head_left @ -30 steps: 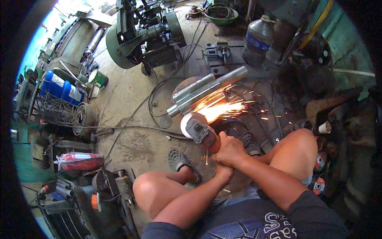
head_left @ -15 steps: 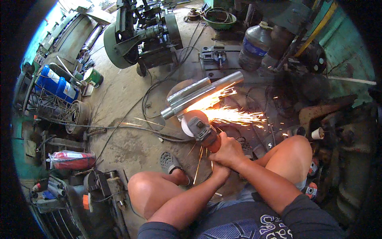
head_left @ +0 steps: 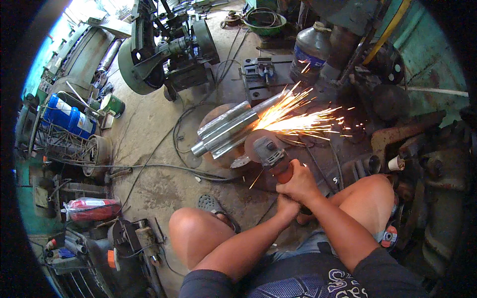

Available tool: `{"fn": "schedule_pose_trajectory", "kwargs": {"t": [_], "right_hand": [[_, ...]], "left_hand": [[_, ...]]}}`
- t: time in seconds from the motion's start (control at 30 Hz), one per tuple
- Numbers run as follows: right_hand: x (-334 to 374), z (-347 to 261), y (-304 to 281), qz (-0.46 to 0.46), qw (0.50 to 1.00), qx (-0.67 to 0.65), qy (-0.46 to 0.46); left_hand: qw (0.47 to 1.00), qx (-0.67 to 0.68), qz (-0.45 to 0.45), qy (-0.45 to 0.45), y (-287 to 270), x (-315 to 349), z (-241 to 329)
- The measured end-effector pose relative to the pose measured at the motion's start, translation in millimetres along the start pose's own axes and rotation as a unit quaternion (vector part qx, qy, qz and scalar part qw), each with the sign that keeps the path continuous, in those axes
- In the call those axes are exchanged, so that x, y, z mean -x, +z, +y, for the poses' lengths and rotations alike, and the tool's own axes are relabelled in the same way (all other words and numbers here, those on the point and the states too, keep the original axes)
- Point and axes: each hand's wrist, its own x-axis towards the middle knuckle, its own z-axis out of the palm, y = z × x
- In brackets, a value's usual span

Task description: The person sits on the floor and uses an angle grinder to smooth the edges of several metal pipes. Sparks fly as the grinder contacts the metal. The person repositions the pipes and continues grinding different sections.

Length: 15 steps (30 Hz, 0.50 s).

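Both my hands are closed around an angle grinder [head_left: 271, 155] with a reddish body and dark grey head. My right hand [head_left: 300, 184] wraps the body just behind the head; my left hand [head_left: 288, 207] grips farther back, below it. The spinning disc [head_left: 257, 141] is at the near right side of a shiny ribbed metal shaft [head_left: 226, 130], where bright sparks [head_left: 303, 121] spray to the right. The shaft lies slanted over a round rusty support [head_left: 211, 116]. Sparks hide part of the shaft's far right end, and the exact contact spot is hard to make out.
A vise [head_left: 261, 69] and a large plastic bottle [head_left: 312, 49] stand beyond the shaft. A heavy machine [head_left: 169, 54] is at far left. Cables [head_left: 164, 166] cross the concrete floor. Rusty metal parts [head_left: 405, 134] crowd the right; a wrapped red bundle [head_left: 92, 209] lies left.
The grinder and both hands have moved right along the shaft. Sparks now leave farther right, and more of the shaft's ribbed left part shows. The whole view has shifted slightly.
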Motion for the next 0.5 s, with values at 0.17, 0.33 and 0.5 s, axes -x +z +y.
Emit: {"fn": "schedule_pose_trajectory", "kwargs": {"t": [0.17, 0.33, 0.5], "right_hand": [[-3.3, 2.7, -11.4, -0.014, 0.998, -0.059, 0.034], [3.2, -4.9, -14.9, -0.016, 0.997, -0.077, 0.020], [10.1, -17.2, -8.0, -0.034, 0.999, -0.037, 0.006]], "left_hand": [[0.998, 0.001, -0.060, -0.026, 9.1, -10.6, -6.1], [0.999, -0.010, -0.017, -0.025, 9.0, 0.1, -0.9], [1.000, 0.024, 0.010, -0.001, 0.0, 17.3, 10.1]]}}
